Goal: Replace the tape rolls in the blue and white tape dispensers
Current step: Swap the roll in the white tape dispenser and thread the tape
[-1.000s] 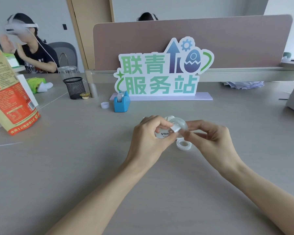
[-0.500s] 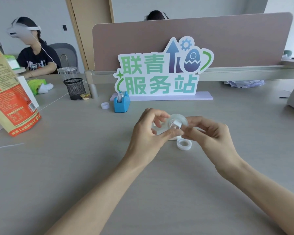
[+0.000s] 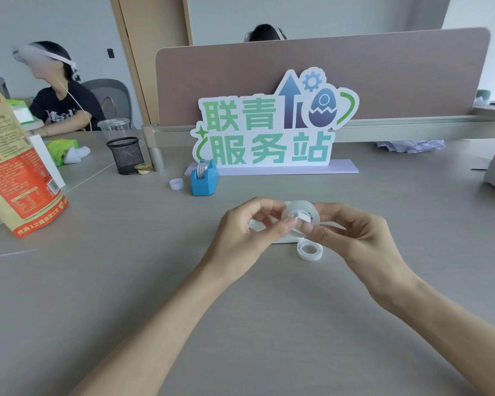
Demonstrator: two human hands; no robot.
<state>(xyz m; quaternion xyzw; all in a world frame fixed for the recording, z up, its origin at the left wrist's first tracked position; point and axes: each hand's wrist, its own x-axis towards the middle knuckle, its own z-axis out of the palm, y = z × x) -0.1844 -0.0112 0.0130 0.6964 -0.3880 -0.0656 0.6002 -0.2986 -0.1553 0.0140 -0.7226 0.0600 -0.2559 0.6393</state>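
Both my hands hold a clear tape roll (image 3: 301,215) with a white hub in its centre, lifted just above the desk. My left hand (image 3: 247,231) pinches its left side, my right hand (image 3: 352,234) grips its right side. The white tape dispenser (image 3: 256,225) lies on the desk behind my hands and is mostly hidden by them. An empty white tape core (image 3: 309,250) lies flat on the desk just below the roll. The blue tape dispenser (image 3: 205,178) stands farther back with a tape roll in it.
A small white ring (image 3: 176,184) lies left of the blue dispenser. A standing green and white sign (image 3: 269,132) backs the desk before a partition. A black mesh cup (image 3: 125,155) and an orange bag (image 3: 15,172) stand at the left. A person sits at the far left.
The tape roll has been lifted clear of the white dispenser and turned to face me, now held between both hands. The person at the far left lowered their hands.
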